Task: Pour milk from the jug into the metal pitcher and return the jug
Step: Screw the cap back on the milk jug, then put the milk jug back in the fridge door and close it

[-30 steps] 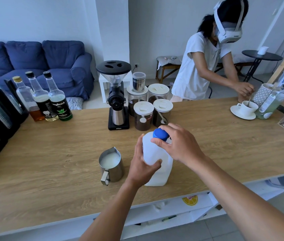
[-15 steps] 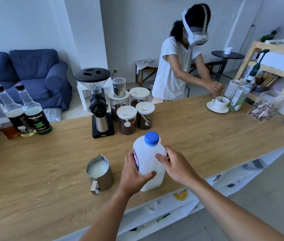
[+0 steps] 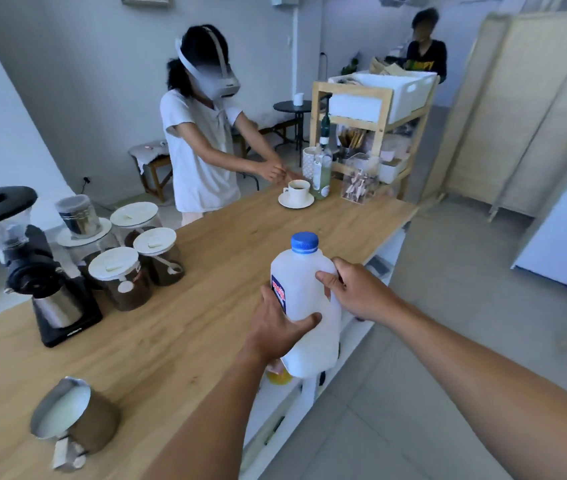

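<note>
So the white plastic milk jug with the blue screw cap [image 3: 301, 282] is up off the counter, upright, hanging out past the near edge of the long wooden counter [image 3: 178, 341], with its base over the shelving below rather than over the wood. The cap is on, which makes sense if the pouring part is finished.

Both hands are on it. The left hand [image 3: 277, 329] wraps low round the front of the body, thumb laid across the plastic, basically taking the weight. The right hand [image 3: 356, 291] is higher on the jug's right side, fingers curled in where the handle sits and thumb pressed on the front. I'd guess two hands because the thing is bulky and a bit slippery.

The small steel pitcher [image 3: 95, 431] stands on the counter at the lower left, well apart from the jug, with milk showing inside, so my read is we're on the "return the jug" leg now.

Further back on the counter there's a cluster of white-lidded jars [image 3: 119, 278] and a black coffee grinder [image 3: 43, 282]. At the far end a person in a headset [image 3: 199, 150] is busy with a white cup on a saucer [image 3: 297, 188], well clear of the jug.
</note>
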The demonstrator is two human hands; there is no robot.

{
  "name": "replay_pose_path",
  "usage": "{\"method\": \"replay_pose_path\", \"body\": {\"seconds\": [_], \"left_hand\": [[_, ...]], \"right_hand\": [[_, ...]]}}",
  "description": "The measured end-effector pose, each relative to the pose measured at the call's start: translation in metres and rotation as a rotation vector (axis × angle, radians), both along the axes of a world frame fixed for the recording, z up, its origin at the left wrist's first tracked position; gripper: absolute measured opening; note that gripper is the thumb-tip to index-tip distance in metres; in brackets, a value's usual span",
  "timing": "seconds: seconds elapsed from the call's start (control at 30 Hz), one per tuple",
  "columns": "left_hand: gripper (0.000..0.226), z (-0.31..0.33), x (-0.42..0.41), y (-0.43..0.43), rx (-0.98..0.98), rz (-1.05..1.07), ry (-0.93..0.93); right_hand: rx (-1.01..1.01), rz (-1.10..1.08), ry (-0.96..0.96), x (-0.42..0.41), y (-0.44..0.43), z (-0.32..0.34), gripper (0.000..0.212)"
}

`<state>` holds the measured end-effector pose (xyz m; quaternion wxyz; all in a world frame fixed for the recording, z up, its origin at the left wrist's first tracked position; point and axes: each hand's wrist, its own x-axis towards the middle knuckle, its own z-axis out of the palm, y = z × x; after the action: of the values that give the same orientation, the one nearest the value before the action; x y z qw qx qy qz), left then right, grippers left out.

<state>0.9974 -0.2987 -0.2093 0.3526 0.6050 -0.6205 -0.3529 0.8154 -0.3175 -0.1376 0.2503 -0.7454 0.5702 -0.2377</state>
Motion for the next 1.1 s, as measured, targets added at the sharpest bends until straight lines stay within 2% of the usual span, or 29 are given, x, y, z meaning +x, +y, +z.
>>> {"method": "replay_pose_path", "body": {"seconds": [0.17,0.37,0.6,0.67,0.8,1.03,1.1], "left_hand": [[0.097,0.026,-0.115,-0.006,-0.056,-0.213,-0.108],[0.099,0.034,-0.280,0.015,-0.116,-0.541,-0.233],[0.095,0.029,-0.476,0.079,-0.156,-0.836,-0.234],[0.098,0.025,-0.519,0.100,-0.149,-0.924,-0.217],[0.103,0.023,-0.606,0.153,-0.160,-1.122,-0.181],[0.102,0.032,-0.723,0.231,-0.110,-1.409,0.015],[0.100,0.030,-0.754,0.247,-0.079,-1.507,0.046]], "right_hand": [[0.009,-0.159,0.012,-0.124,0.029,0.012,0.030],[0.024,-0.407,-0.030,-0.281,0.112,0.016,0.030],[0.039,-0.693,-0.029,-0.451,0.227,0.005,0.042],[0.054,-0.743,-0.008,-0.485,0.261,0.004,0.041],[0.060,-0.896,-0.002,-0.546,0.336,0.004,0.026],[0.029,-1.153,0.065,-0.610,0.437,0.027,0.023],[0.037,-1.247,0.077,-0.623,0.461,0.029,0.029]]}}
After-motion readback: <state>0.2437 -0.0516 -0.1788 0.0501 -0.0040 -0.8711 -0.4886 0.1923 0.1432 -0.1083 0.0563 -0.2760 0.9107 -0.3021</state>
